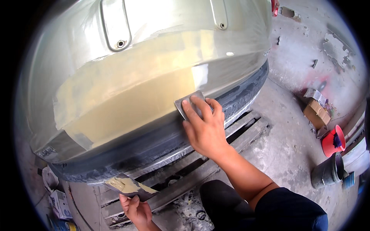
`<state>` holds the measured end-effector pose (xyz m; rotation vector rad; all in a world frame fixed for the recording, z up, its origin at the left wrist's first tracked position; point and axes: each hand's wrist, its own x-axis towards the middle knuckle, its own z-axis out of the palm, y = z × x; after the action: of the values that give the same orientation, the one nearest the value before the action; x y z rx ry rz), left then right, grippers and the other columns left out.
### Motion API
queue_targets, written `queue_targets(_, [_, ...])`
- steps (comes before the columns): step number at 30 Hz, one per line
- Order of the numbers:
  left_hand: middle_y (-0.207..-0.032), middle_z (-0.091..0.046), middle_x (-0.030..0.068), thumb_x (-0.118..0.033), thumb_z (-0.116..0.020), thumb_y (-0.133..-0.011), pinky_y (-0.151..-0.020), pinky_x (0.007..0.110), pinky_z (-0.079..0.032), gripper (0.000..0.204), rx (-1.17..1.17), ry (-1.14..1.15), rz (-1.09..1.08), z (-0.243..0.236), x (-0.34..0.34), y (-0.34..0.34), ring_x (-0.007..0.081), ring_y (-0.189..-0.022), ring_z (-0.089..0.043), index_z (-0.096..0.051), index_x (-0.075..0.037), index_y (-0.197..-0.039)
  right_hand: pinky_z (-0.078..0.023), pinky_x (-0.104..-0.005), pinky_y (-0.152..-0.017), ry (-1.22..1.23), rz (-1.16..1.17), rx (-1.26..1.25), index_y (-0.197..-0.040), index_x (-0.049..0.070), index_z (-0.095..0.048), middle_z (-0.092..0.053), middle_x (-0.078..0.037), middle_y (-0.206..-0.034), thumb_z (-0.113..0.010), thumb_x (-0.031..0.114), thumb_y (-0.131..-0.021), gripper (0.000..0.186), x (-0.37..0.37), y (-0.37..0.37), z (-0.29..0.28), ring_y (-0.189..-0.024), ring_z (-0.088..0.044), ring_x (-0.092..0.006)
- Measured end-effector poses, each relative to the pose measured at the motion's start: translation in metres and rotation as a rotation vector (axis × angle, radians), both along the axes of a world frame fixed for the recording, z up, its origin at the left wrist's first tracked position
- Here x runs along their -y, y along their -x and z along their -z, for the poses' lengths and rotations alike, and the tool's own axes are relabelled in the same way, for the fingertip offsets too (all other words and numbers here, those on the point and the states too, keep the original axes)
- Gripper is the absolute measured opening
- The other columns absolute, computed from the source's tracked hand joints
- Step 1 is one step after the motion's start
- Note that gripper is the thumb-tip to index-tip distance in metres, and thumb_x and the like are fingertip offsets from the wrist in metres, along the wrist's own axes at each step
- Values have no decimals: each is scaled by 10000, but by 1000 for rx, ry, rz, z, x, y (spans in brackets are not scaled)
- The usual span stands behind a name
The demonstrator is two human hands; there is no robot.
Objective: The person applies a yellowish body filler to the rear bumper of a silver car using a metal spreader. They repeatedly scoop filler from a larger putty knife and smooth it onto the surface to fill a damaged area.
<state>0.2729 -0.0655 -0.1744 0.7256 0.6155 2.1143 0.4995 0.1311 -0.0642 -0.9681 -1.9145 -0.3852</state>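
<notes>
Two hands are at work, both mine. At the frame's centre my right hand (204, 129) presses a flat grey spreader (189, 104) against the silver car bumper (154, 57), fingers splayed over the blade, at the right edge of a broad tan patch of body filler (127, 104). Low and left of centre, my left hand (135, 210) pinches a dark mixing board (125, 186) smeared with more tan filler, held beneath the bumper's black lower trim (154, 148). To spread well, I judge the blade should stay flat with even pressure, feathering the patch's edge into bare paint.
</notes>
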Motion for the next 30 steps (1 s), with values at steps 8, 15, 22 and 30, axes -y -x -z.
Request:
queue_targets(8, [-1345, -623, 121, 50, -584, -875, -1061, 437, -519, 576, -3, -15, 7, -7, 4, -9, 256, -1216, -630, -470, -1, -1437, -424, -529, -982, 136, -10, 48, -1354, 102, -640, -535, -120, -1402, -728, 108, -823, 539, 16, -7, -4, -1207, -464, -432])
queue_targets(15, [-1399, -594, 136, 56, -572, -926, -1096, 436, -501, 565, 13, -54, 62, -25, 10, -33, 260, -1260, -615, -432, -7, -1469, -431, -542, -1003, 105, -213, -12, -1329, 60, -660, -539, -155, -1397, -733, 128, -828, 512, 44, -27, -13, -1212, -470, -439])
queue_targets(22, [-1430, -564, 164, 53, -529, -987, -1116, 439, -501, 577, 116, -6, 171, -43, 11, -82, 282, -1287, -599, -362, -12, -1536, -390, -500, -1124, 522, -1384, -220, -1339, 20, -680, -515, -173, -1452, -767, 133, -902, 460, 94, -35, 6, -1361, -463, -400])
queue_targets(30, [-1443, -563, 134, 47, -523, -1001, -1106, 417, -491, 561, 87, -32, -1, -60, 37, -71, 248, -1289, -593, -361, -7, -1535, -400, -518, -1106, 301, -945, 139, -1293, 50, -705, -540, -159, -1409, -774, 153, -865, 446, 70, -42, 23, -1294, -484, -402])
